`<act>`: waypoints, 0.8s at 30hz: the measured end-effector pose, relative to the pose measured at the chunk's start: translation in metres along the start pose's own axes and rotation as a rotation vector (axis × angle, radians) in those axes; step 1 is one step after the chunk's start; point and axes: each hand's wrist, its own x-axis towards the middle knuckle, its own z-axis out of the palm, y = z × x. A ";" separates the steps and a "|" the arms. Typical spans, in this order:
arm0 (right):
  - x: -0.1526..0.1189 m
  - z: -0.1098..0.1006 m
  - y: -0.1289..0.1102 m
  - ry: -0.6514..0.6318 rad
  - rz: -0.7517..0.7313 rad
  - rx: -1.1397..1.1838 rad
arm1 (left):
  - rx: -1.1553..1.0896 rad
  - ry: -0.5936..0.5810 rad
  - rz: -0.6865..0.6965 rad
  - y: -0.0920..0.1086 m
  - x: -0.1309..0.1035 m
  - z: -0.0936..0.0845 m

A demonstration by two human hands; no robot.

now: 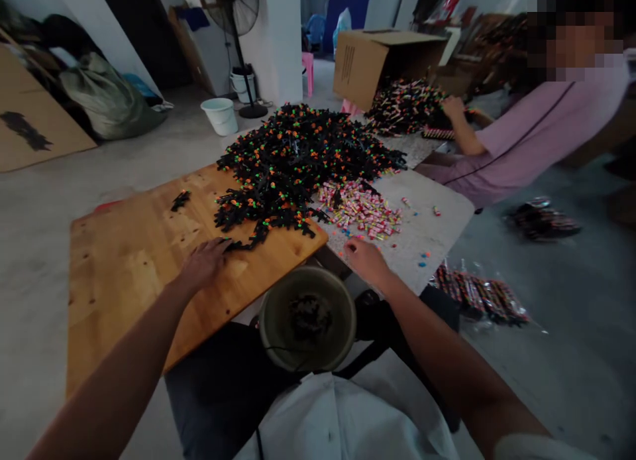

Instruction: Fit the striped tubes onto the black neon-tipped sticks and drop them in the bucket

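Note:
My left hand [205, 260] lies low over the wooden board with its fingers stretched out. Its fingertips touch a black plastic toy gun [239, 246] at the near edge of a big heap of toy guns [303, 148] with orange and green tips. Above the grey tabletop, my right hand [366, 260] is closed, thumb and fingers curled together; whatever they may hold is hidden. Just beyond it lies a pile of small pink-and-white candy tubes [362, 209]. One small cluster of black toy guns [181, 199] sits apart on the board's left side.
Between my knees, below the board's edge, stands a round tub [268, 327] with black pieces inside. A co-worker [536, 135] sits at the right by another heap [402, 105] and a cardboard box [360, 69]. Bagged toys [484, 294] lie on the floor.

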 end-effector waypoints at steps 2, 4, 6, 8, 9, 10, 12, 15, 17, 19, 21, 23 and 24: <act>0.021 -0.022 0.018 0.055 0.167 -0.196 | 0.037 0.008 -0.059 0.003 0.001 -0.002; 0.033 -0.034 0.035 0.018 0.256 -0.323 | 0.070 0.016 -0.102 0.009 0.000 -0.005; 0.038 -0.038 0.048 -0.013 0.250 -0.385 | 0.081 0.015 -0.108 0.017 0.000 -0.008; 0.040 -0.037 0.056 -0.028 0.199 -0.422 | 0.045 0.035 -0.115 0.026 0.000 -0.010; 0.040 -0.035 0.059 -0.042 0.181 -0.442 | -0.004 0.072 -0.137 0.030 0.000 -0.011; 0.041 -0.034 0.062 -0.058 0.175 -0.462 | -0.079 0.125 -0.174 0.036 0.001 -0.010; 0.044 -0.031 0.066 -0.077 0.184 -0.483 | -0.322 0.253 -0.292 0.047 0.001 -0.009; 0.050 -0.030 0.070 -0.078 0.176 -0.465 | -0.905 0.340 -0.368 0.070 -0.002 -0.010; 0.053 -0.031 0.073 -0.093 0.172 -0.427 | -1.316 0.309 -0.293 0.087 -0.007 -0.014; 0.057 -0.033 0.075 -0.130 0.183 -0.393 | -1.603 0.252 -0.217 0.103 -0.014 -0.021; 0.060 -0.035 0.077 -0.141 0.193 -0.371 | -1.738 0.190 -0.205 0.117 -0.020 -0.029; 0.059 -0.037 0.073 -0.092 0.222 -0.351 | -1.786 0.156 -0.217 0.127 -0.026 -0.037; 0.056 -0.038 0.067 -0.036 0.227 -0.335 | -1.795 0.145 -0.211 0.132 -0.028 -0.040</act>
